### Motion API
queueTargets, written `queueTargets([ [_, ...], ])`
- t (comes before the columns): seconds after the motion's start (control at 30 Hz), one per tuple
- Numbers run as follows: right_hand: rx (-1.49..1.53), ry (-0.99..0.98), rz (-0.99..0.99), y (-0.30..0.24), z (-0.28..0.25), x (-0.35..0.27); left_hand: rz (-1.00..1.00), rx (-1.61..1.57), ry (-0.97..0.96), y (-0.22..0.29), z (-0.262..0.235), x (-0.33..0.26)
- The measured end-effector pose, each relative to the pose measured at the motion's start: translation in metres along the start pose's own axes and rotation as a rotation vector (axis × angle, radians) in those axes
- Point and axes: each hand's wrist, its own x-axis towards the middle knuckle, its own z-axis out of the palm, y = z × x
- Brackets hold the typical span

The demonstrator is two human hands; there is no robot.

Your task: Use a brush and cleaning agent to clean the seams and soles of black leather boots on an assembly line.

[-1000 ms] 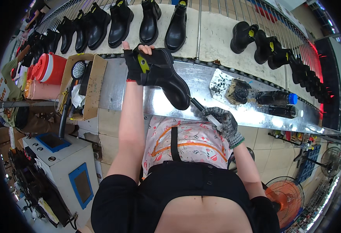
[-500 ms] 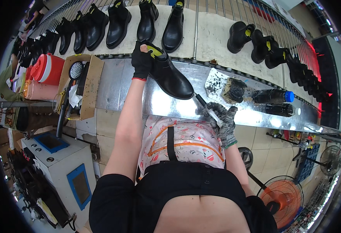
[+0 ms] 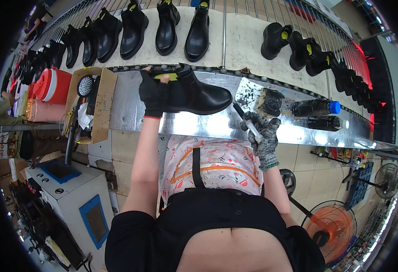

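Observation:
A black ankle boot (image 3: 199, 96) lies over the metal ledge, its toe pointing right and its yellow-green lining showing at the top. My left hand (image 3: 154, 93), in a black fingerless glove, is closed on the boot's upper end. My right hand (image 3: 263, 136), in a grey knitted glove with a green hem, grips a slim brush-like tool (image 3: 252, 128) with a pale handle and a dark end. That dark tip is close to the boot's toe; whether it touches I cannot tell. A blackened sponge block (image 3: 270, 102) sits on a stained white sheet (image 3: 248, 93) beyond my right hand.
Two dark bottles, one with a blue cap (image 3: 316, 108), one with a white cap (image 3: 327, 123), lie on the ledge (image 3: 131, 97) to the right. Several black boots (image 3: 196, 36) stand on the pale conveyor (image 3: 235, 41) behind. A cardboard box (image 3: 102, 106) with a hairbrush is at left; an orange fan (image 3: 332, 231) stands lower right.
The boot has turned from slanting to nearly level, its toe shifting right and up. My left hand has moved left and down with it. The right hand still holds the tool near the toe.

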Motion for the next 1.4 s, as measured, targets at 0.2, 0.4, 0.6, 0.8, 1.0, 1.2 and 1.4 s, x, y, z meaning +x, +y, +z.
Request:
queueTargets([
  [0.2,0.001,-0.062,-0.05,0.002,-0.005,0.005,-0.041,-0.012,0.031,0.027,-0.025,-0.045],
  [0.4,-0.107,-0.103,-0.087,-0.008,0.009,-0.005,-0.105,-0.03,-0.077,0.06,-0.045,-0.082],
  [0.6,-0.185,-0.207,-0.188,-0.011,0.003,-0.017,-0.279,-0.398,-0.361,0.088,-0.059,-0.108],
  [0.8,-0.773,-0.232,-0.308,-0.023,0.011,-0.043,-0.586,-0.704,-0.66,0.084,-0.051,-0.12],
  [1.0,-0.808,-0.291,-0.304,-0.026,0.001,-0.055,-0.714,-0.861,-0.765,0.089,-0.047,-0.123],
  [1.2,-1.108,-0.295,-0.362,-0.052,-0.001,-0.078,-0.792,-0.956,-0.728,0.092,-0.045,-0.125],
  [1.4,-1.067,-0.315,-0.44,-0.058,-0.01,-0.102,-1.054,-1.097,-0.747,0.114,-0.049,-0.11],
])
